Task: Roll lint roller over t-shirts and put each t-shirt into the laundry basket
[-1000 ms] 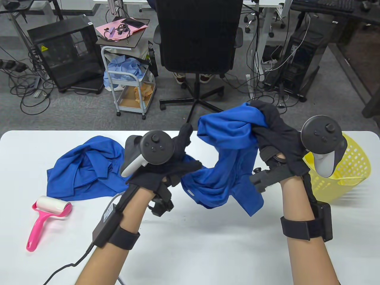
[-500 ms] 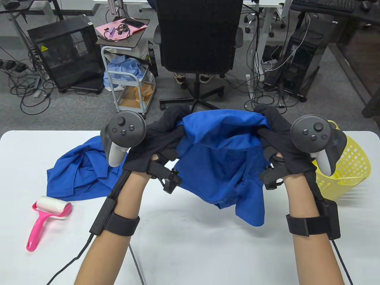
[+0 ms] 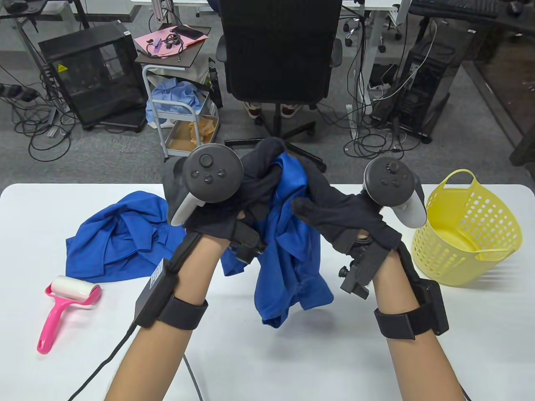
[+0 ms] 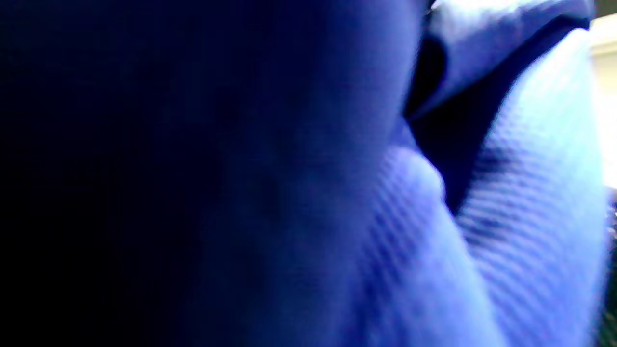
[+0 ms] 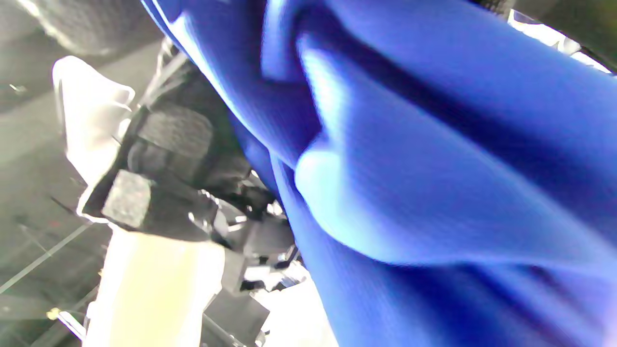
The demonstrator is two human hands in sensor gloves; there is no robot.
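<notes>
A blue t-shirt [image 3: 288,250] hangs bunched above the white table [image 3: 267,355], held up between both hands. My left hand [image 3: 267,153] grips its top edge, fingers curled over the cloth. Close beside it, my right hand [image 3: 307,193] pinches the same top part from the right. The cloth fills the left wrist view [image 4: 482,241] and most of the right wrist view [image 5: 434,168]. A second blue t-shirt [image 3: 117,238] lies crumpled on the table at the left. The pink lint roller [image 3: 67,305] lies near the left front. The yellow laundry basket [image 3: 468,225] stands at the right with nothing visible inside.
A black office chair [image 3: 278,54] stands just beyond the table's far edge. A small white cart [image 3: 179,112] and computer cases sit on the floor behind. A black cable [image 3: 104,367] runs from my left wrist across the table's front.
My hands have come together, the right moving left away from the basket. The t-shirt, held spread wide half a second ago, now hangs folded in a narrow bunch.
</notes>
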